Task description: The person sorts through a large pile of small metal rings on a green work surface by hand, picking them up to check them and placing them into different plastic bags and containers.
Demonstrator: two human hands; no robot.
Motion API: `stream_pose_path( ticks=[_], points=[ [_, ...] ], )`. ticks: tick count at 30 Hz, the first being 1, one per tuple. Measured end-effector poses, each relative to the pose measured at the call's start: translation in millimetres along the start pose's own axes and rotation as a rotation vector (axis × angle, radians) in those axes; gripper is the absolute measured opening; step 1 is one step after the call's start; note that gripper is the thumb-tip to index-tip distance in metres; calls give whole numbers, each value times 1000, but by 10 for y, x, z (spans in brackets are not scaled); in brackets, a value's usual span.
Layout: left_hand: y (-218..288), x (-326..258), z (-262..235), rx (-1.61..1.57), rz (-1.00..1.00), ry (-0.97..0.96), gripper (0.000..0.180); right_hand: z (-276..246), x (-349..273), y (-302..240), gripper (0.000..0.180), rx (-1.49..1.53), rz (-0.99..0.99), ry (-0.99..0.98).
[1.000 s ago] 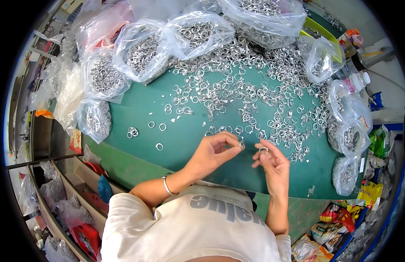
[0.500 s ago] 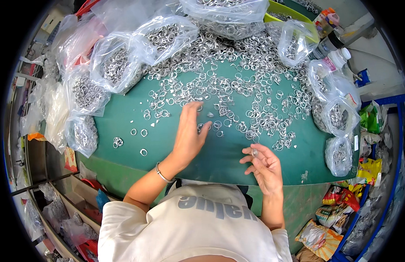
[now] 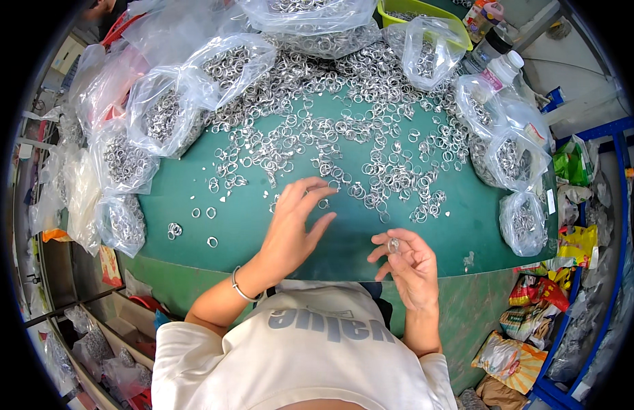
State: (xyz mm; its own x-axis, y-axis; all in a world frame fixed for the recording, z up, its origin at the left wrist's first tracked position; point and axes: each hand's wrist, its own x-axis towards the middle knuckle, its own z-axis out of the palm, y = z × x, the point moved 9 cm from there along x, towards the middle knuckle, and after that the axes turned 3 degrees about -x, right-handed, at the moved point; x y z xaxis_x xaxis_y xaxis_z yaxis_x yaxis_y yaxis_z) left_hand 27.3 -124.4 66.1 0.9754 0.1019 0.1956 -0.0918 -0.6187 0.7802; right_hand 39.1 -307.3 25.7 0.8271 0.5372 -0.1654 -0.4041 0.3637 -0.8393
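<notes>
Over the green tabletop (image 3: 344, 239) my left hand (image 3: 290, 222) reaches forward with thumb and fingers apart. Its fingertips are beside a silver ring (image 3: 333, 185) at the near edge of the scattered rings; whether they touch it I cannot tell. Another ring (image 3: 323, 203) lies between thumb and forefinger. To the right, my right hand (image 3: 414, 270) is palm up near the table's front edge, its thumb and fingers closed on a silver ring (image 3: 393, 244). The fingers partly hide that ring, so whether more than one is there is unclear.
A heap of silver rings (image 3: 296, 82) spreads across the far side. Clear plastic bags of rings (image 3: 163, 116) line the left, and more bags (image 3: 522, 222) the right. A yellow-green basin (image 3: 460, 31) and a white bottle (image 3: 503, 68) stand far right. Blue shelving (image 3: 624, 178) holds packets.
My view has shifted, so the table contents appear lower and further left. My left hand's fingers have spread wider and moved toward a different ring. My right hand keeps its grip.
</notes>
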Motion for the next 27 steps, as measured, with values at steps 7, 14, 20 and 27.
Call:
stream_pose_path(
  ticks=[7, 14, 20, 27],
  points=[
    [-173, -145, 224, -26, 26, -46, 34, -177, 78, 233, 31, -628, -172, 103],
    [-133, -229, 661, -131, -16, -209, 33, -111, 31, 171, 36, -1410, -258, 231],
    [-28, -261, 818, -44, 56, -220, 34, -634, -126, -158, 40, -1320, -285, 379],
    [-79, -325, 1267, 7, 134, -336, 32, -772, 202, -266, 38, -1710, -488, 603]
  ],
)
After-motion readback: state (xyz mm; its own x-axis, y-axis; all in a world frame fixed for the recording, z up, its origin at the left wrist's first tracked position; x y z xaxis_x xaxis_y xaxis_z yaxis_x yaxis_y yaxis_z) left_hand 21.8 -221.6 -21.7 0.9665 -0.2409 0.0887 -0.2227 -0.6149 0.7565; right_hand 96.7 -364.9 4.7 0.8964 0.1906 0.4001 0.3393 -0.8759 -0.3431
